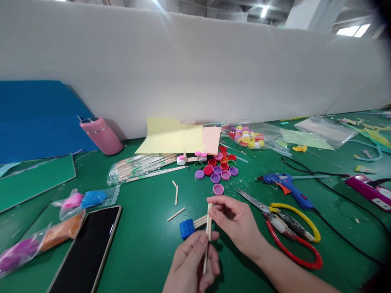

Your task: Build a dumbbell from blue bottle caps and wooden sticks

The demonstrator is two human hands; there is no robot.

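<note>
Thin wooden sticks (209,223) stand nearly upright between my two hands. My left hand (191,262) is closed around their lower part, with one stick reaching further down past the thumb. At the top, my right hand (236,221) pinches the sticks between thumb and fingers. Just behind my left hand lies a blue bottle cap piece (187,228), with pale sticks (200,221) running from it toward my fingers; their far ends are hidden. A loose short stick (176,214) and a forked pair of stick pieces (176,195) lie on the green table beyond.
Coloured bottle caps (218,189) cluster ahead, near bagged sticks (143,167) and a small cap-wheeled piece (192,158). Scissors (271,215) and a blue glue gun (287,187) with its cord lie right. A phone (88,248), clay packets (61,234) and a pink cup (102,136) are left.
</note>
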